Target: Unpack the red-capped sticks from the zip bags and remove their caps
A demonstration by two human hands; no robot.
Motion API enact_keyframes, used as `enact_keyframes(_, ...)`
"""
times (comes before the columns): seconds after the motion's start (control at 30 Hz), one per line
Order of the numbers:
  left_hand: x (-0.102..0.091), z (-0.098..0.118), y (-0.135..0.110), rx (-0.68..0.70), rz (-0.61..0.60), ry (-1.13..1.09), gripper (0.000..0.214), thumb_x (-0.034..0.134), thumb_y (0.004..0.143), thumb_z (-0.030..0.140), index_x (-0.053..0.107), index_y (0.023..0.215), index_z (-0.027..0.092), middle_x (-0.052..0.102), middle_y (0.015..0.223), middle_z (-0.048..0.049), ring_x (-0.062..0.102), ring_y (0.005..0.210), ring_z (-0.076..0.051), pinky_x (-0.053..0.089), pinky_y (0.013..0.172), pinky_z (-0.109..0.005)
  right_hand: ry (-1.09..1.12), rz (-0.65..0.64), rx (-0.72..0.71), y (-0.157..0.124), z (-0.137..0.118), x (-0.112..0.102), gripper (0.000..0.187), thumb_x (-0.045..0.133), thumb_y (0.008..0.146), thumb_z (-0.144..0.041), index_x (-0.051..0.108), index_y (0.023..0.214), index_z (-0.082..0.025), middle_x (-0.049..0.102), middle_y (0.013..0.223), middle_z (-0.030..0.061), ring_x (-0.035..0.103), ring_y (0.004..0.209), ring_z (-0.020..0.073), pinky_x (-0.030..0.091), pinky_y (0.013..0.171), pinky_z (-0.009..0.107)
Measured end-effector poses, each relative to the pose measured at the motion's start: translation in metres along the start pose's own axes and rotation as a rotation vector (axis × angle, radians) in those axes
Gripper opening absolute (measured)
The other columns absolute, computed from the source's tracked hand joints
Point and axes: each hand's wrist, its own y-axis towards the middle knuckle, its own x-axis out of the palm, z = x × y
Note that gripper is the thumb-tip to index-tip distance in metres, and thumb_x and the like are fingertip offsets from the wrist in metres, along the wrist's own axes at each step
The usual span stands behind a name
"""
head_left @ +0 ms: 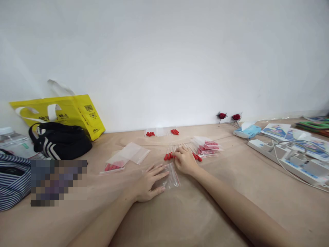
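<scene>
My left hand (151, 183) lies with its fingers spread on a clear zip bag (172, 178), pressing it flat to the table. Above the bag, several thin white sticks with red tips (169, 156) are laid side by side in a fan. My right hand (185, 160) is over the middle of this row, its thumb and fingertips closed at the red end of one stick. The hand hides part of the row; more red tips (197, 157) show to its right.
Filled zip bags (209, 146) are stacked at right; others (114, 166) lie at left, with more red-tipped pieces (150, 134) by the wall. A yellow bag (77, 113) and black pouch (69, 140) stand left. Tissues (247, 131) and a power strip (288, 161) lie right.
</scene>
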Motion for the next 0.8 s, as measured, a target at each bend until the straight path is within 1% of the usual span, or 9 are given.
enact_keyframes(0.1, 0.001, 0.0, 0.0, -0.008, 0.056, 0.024, 0.053, 0.048, 0.078, 0.044, 0.038, 0.127, 0.027, 0.033, 0.137, -0.005, 0.025, 0.127, -0.025, 0.016, 0.104, -0.049, 0.06, -0.052, -0.237, -0.013, 0.0, -0.007, 0.042, 0.047, 0.071, -0.009, 0.056, 0.109, -0.025, 0.054, 0.097, 0.0053, 0.043, 0.09, 0.0192, 0.031, 0.075, 0.031)
enact_keyframes(0.17, 0.001, 0.0, 0.001, -0.008, 0.067, 0.033, 0.055, 0.05, 0.077, 0.043, 0.037, 0.128, 0.025, 0.034, 0.136, -0.0056, 0.026, 0.127, -0.025, 0.017, 0.104, -0.048, 0.032, -0.064, -0.339, -0.019, 0.001, -0.006, 0.036, 0.047, 0.075, -0.013, 0.058, 0.106, -0.026, 0.055, 0.1, 0.0049, 0.042, 0.092, 0.0197, 0.029, 0.076, 0.033)
enact_keyframes(0.27, 0.0, -0.001, 0.001, -0.01, 0.037, 0.056, 0.06, 0.046, 0.079, 0.045, 0.027, 0.133, 0.024, 0.029, 0.139, -0.0048, 0.022, 0.129, -0.023, 0.014, 0.106, -0.046, -0.05, -0.014, -0.402, -0.024, 0.006, 0.002, 0.022, 0.045, 0.081, -0.019, 0.063, 0.092, -0.025, 0.059, 0.095, 0.0038, 0.043, 0.089, 0.019, 0.027, 0.075, 0.035)
enact_keyframes(0.33, -0.001, -0.001, 0.001, -0.039, -0.024, 0.088, 0.063, 0.039, 0.081, 0.049, 0.02, 0.135, 0.024, 0.022, 0.142, -0.0044, 0.016, 0.13, -0.022, 0.011, 0.106, -0.045, -0.094, 0.022, -0.441, -0.025, 0.011, 0.006, 0.021, 0.043, 0.083, -0.018, 0.063, 0.086, -0.023, 0.061, 0.089, 0.0031, 0.043, 0.087, 0.0177, 0.026, 0.074, 0.034)
enact_keyframes(0.43, -0.002, -0.001, 0.001, -0.128, -0.12, 0.138, 0.068, 0.03, 0.081, 0.057, 0.011, 0.136, 0.023, 0.011, 0.143, -0.006, 0.01, 0.131, -0.023, 0.007, 0.105, -0.048, -0.146, 0.049, -0.513, -0.029, 0.018, 0.008, 0.021, 0.042, 0.084, -0.016, 0.061, 0.078, -0.02, 0.063, 0.085, 0.0028, 0.043, 0.091, 0.0173, 0.025, 0.077, 0.035)
enact_keyframes(0.53, 0.0, 0.0, 0.002, -0.225, -0.132, 0.162, 0.077, 0.03, 0.078, 0.062, 0.009, 0.137, 0.018, 0.008, 0.143, -0.0094, 0.006, 0.131, -0.026, 0.003, 0.104, -0.051, -0.182, 0.03, -0.513, -0.035, 0.021, 0.004, 0.022, 0.041, 0.084, -0.015, 0.058, 0.072, -0.018, 0.063, 0.08, 0.0027, 0.044, 0.089, 0.0173, 0.025, 0.078, 0.035)
enact_keyframes(0.63, 0.005, -0.003, 0.003, -0.313, -0.064, 0.122, 0.075, 0.029, 0.079, 0.06, 0.016, 0.136, 0.013, 0.013, 0.142, -0.0115, 0.009, 0.131, -0.025, 0.005, 0.105, -0.047, -0.177, -0.039, -0.458, -0.039, 0.02, -0.001, 0.019, 0.042, 0.082, -0.014, 0.056, 0.07, -0.017, 0.062, 0.075, 0.0032, 0.045, 0.083, 0.0167, 0.026, 0.077, 0.034)
enact_keyframes(0.73, 0.007, -0.009, 0.004, -0.455, 0.133, 0.026, 0.059, 0.023, 0.086, 0.048, 0.029, 0.132, 0.01, 0.029, 0.138, -0.0126, 0.025, 0.127, -0.021, 0.02, 0.104, -0.038, -0.142, -0.08, -0.419, -0.042, 0.019, -0.006, 0.018, 0.042, 0.082, -0.014, 0.057, 0.073, -0.017, 0.063, 0.078, 0.0047, 0.046, 0.085, 0.0171, 0.026, 0.079, 0.034)
enact_keyframes(0.8, 0.007, -0.013, 0.005, -0.501, 0.263, -0.012, 0.051, 0.029, 0.085, 0.042, 0.043, 0.123, 0.011, 0.043, 0.129, -0.012, 0.038, 0.12, -0.02, 0.03, 0.099, -0.034, -0.122, -0.088, -0.391, -0.043, 0.017, -0.009, 0.018, 0.041, 0.082, -0.014, 0.057, 0.075, -0.017, 0.063, 0.081, 0.0055, 0.046, 0.087, 0.0174, 0.026, 0.08, 0.034)
